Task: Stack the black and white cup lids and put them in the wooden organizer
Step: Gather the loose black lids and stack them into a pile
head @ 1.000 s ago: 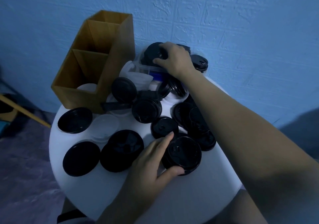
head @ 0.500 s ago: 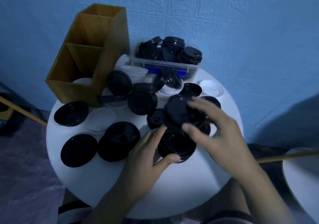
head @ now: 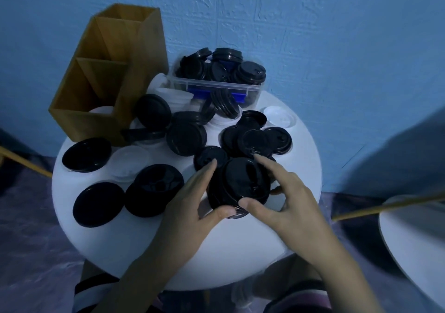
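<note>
A short stack of black lids (head: 237, 186) sits near the front of the round white table (head: 149, 242). My left hand (head: 192, 206) grips the stack from the left, thumb at its front rim. My right hand (head: 281, 199) holds its right side, index finger lying over the top lid and thumb at the front edge. Loose black lids (head: 98, 204) and white lids (head: 130, 160) are scattered over the table. The wooden organizer (head: 108, 76) stands at the back left with a white lid (head: 102, 110) in its front compartment.
A clear plastic box (head: 216, 85) full of black lids stands at the back against the blue wall. Another white lid (head: 279, 117) lies at the right rear. A second white tabletop (head: 414, 245) and a wooden rod (head: 385, 206) are on the right.
My right hand came back from the plastic box with a black lid and set it down onto the stack that my left hand holds. The camera also shifted closer.
</note>
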The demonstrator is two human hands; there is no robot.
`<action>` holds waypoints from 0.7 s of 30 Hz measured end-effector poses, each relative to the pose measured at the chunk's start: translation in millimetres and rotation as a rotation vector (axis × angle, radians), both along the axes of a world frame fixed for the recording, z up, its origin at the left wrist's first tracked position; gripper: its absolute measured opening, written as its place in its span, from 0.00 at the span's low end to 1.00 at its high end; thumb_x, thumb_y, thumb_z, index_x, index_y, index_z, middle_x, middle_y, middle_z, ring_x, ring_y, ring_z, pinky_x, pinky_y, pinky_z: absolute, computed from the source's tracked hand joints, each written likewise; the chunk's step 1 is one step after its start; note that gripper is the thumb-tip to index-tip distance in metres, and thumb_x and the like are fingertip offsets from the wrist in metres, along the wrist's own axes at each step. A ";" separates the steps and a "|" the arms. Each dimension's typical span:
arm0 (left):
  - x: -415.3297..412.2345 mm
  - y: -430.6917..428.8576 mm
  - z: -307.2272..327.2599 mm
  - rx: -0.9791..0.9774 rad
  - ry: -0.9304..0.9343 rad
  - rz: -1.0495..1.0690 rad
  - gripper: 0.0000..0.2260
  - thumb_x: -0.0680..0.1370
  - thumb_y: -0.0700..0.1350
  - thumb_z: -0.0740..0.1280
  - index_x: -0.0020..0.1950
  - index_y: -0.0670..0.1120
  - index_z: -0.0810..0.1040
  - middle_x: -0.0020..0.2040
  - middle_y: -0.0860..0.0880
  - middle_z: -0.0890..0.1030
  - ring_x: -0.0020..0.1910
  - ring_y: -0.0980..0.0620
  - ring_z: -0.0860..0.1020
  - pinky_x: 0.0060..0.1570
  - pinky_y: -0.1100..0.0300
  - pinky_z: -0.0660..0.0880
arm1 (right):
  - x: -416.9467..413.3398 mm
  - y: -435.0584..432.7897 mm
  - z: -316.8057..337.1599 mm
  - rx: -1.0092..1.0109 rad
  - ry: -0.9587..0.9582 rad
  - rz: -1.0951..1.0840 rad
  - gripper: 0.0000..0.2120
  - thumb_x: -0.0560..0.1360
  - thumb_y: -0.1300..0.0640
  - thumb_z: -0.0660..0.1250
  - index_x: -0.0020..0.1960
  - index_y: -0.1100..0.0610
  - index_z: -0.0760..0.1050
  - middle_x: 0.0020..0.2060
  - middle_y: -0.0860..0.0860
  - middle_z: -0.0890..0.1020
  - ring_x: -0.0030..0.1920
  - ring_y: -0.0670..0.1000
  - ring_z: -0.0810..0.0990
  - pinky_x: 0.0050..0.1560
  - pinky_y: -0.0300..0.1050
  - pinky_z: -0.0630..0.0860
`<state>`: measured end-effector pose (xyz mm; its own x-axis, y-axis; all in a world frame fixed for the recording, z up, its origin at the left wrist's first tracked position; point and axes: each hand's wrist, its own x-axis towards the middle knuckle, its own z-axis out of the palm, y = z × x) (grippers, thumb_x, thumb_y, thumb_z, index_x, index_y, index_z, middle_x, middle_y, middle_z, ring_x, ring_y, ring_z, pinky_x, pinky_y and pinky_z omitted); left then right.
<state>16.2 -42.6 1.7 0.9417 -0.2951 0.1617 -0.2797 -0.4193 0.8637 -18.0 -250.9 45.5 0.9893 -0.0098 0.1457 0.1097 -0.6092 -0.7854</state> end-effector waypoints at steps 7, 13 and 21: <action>-3.8 4.6 12.1 -0.032 -0.154 0.130 0.28 0.73 0.63 0.67 0.70 0.78 0.61 0.70 0.71 0.68 0.70 0.65 0.70 0.64 0.65 0.69 | 3.8 6.9 10.8 0.289 -0.063 -0.044 0.27 0.71 0.44 0.76 0.67 0.41 0.73 0.58 0.33 0.81 0.61 0.39 0.79 0.63 0.44 0.75; 3.7 -3.3 47.0 -0.188 -0.180 0.177 0.09 0.77 0.52 0.67 0.56 0.56 0.83 0.47 0.59 0.85 0.46 0.56 0.82 0.41 0.67 0.75 | 11.2 3.7 17.4 0.381 -0.070 -0.124 0.24 0.71 0.44 0.77 0.65 0.41 0.75 0.56 0.37 0.83 0.57 0.40 0.81 0.58 0.42 0.78; 21.1 -17.4 71.0 -0.724 0.512 -0.009 0.07 0.75 0.48 0.68 0.47 0.44 0.79 0.38 0.50 0.78 0.27 0.56 0.73 0.22 0.65 0.66 | 20.0 20.0 21.7 0.243 -0.165 -0.062 0.31 0.70 0.42 0.75 0.71 0.43 0.71 0.65 0.40 0.76 0.67 0.45 0.74 0.64 0.50 0.76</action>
